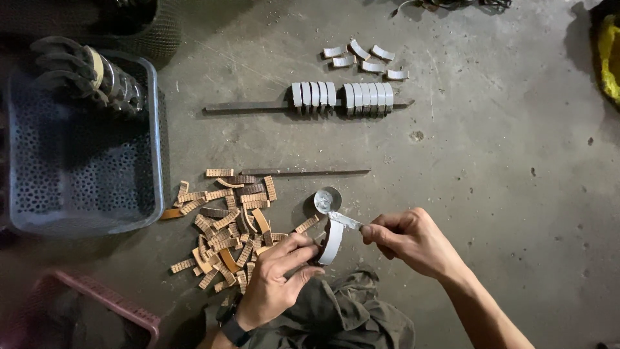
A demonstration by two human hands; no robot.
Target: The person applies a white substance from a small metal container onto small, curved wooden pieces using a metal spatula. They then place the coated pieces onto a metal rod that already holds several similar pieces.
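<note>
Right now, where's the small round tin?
Head view, centre: the small round tin sits on the floor, just above the hands, right of the brown lining pile.

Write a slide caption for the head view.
Left hand holds a curved metal piece; right hand applies a small blade.

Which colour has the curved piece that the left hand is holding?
The curved piece is plain grey metal, best seen in the head view.

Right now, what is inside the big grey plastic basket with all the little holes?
Inside the grey perforated plastic basket, a stack of dark metal parts lies in the far corner. The rest shows bare holed floor; whatever those parts cover is hidden.
</note>
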